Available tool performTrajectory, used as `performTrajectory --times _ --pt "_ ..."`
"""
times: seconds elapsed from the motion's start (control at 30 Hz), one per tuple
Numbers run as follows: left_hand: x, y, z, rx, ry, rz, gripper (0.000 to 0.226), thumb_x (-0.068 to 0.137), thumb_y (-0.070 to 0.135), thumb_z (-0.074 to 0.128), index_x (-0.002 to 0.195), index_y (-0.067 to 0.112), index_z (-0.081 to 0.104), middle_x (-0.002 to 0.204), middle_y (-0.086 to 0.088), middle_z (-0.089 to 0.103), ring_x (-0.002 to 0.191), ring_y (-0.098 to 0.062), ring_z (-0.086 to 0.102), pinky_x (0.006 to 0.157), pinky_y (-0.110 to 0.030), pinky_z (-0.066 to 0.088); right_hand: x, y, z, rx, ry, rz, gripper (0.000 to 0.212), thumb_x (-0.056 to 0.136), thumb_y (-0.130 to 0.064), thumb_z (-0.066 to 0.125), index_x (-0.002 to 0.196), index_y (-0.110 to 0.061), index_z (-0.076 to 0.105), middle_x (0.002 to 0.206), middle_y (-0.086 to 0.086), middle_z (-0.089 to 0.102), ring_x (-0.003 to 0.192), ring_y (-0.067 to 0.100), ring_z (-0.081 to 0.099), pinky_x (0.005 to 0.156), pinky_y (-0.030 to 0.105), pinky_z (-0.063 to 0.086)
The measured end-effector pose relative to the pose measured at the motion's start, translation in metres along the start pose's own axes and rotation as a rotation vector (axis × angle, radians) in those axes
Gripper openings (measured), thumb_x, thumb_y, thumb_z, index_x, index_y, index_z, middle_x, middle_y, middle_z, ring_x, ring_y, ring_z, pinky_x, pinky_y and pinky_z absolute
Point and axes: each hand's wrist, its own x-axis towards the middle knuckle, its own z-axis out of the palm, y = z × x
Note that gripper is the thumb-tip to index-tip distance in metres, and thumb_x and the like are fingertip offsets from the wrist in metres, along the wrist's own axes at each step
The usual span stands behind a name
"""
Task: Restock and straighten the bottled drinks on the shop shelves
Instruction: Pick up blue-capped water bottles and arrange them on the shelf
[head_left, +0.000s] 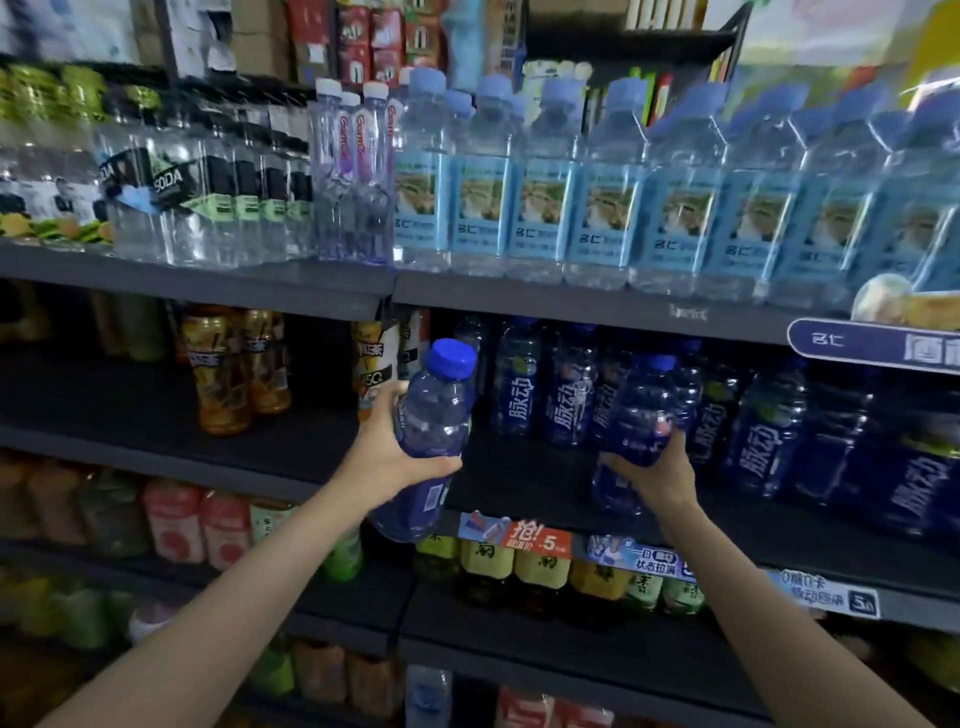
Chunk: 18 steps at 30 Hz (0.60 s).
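Note:
My left hand (387, 453) grips a dark blue bottle with a blue cap (434, 415), tilted a little to the right, in front of the middle shelf's left end. My right hand (657, 475) grips a second blue bottle (641, 415) from below, upright, at the front of the middle shelf (524, 486). Behind it stands a row of the same blue bottles (569, 395), reaching to the right edge of the view. There is bare shelf space between the two held bottles.
The upper shelf (571, 306) carries light blue water bottles (540, 182), clear soda bottles (176, 187) and slim purple bottles (353, 171). Orange tea bottles (223, 364) stand left on the middle shelf. Yellow and green drinks (540, 571) fill the shelf below, with price tags (519, 535) on its edge.

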Motion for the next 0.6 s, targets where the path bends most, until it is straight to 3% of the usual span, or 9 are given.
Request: performTrajectory --times 0.1,0.17,0.3,0.43,0.53,0.6 --pt "0.013 0.004 0.020 -0.017 0.017 -0.026 0.086 0.054 0.017 0.088 0.122 0.021 0.036 0.111 0.006 0.057 0.103 -0.013 0.057 0.092 -0.031 0.045 0.014 0.006 0.000 -0.097 -0.034 -0.061 0.071 0.070 -0.014 0.080 0.123 -0.003 0.035 0.128 0.016 0.049 0.116 0.033 0.050 0.091 0.041 0.043" --pt "0.021 0.007 0.036 -0.025 0.002 -0.037 0.077 0.063 0.006 0.083 0.118 0.025 0.034 0.103 0.015 0.055 0.095 -0.006 0.056 0.084 -0.023 0.044 0.019 0.018 -0.002 -0.167 -0.098 -0.106 0.076 0.071 -0.009 0.079 0.130 -0.006 0.032 0.129 0.013 0.048 0.118 0.031 0.049 0.091 0.039 0.043" --pt "0.043 0.008 0.070 -0.049 -0.005 -0.078 0.073 0.064 0.010 0.083 0.116 0.028 0.035 0.097 0.019 0.052 0.090 -0.003 0.053 0.083 -0.025 0.039 0.028 0.031 -0.002 -0.285 -0.073 -0.169 0.085 0.071 -0.018 0.080 0.138 -0.013 0.028 0.133 0.009 0.048 0.117 0.030 0.052 0.087 0.043 0.049" --pt "0.061 0.008 0.103 -0.086 0.021 -0.088 0.062 0.065 0.007 0.082 0.112 0.023 0.044 0.097 0.014 0.055 0.093 -0.008 0.054 0.081 -0.025 0.040 0.036 0.025 0.010 -0.405 0.034 -0.127 0.088 0.076 -0.027 0.075 0.142 -0.015 0.018 0.146 0.006 0.033 0.127 0.032 0.041 0.088 0.045 0.048" --pt "0.075 0.005 0.117 -0.073 0.009 -0.089 0.064 0.068 0.010 0.081 0.119 0.021 0.044 0.109 0.008 0.057 0.100 -0.009 0.053 0.084 -0.023 0.039 0.043 0.018 0.017 -0.503 0.041 -0.096 0.093 0.081 -0.031 0.070 0.147 -0.012 0.007 0.152 0.007 0.021 0.134 0.032 0.032 0.093 0.044 0.045" --pt "0.083 -0.002 0.120 0.049 -0.083 -0.103 0.080 0.070 0.016 0.080 0.135 0.018 0.033 0.125 0.003 0.050 0.114 -0.011 0.049 0.091 -0.022 0.035 0.042 0.016 0.020 -0.562 0.035 -0.097 0.093 0.083 -0.033 0.067 0.147 -0.010 0.003 0.153 0.011 0.015 0.136 0.032 0.030 0.094 0.042 0.045"
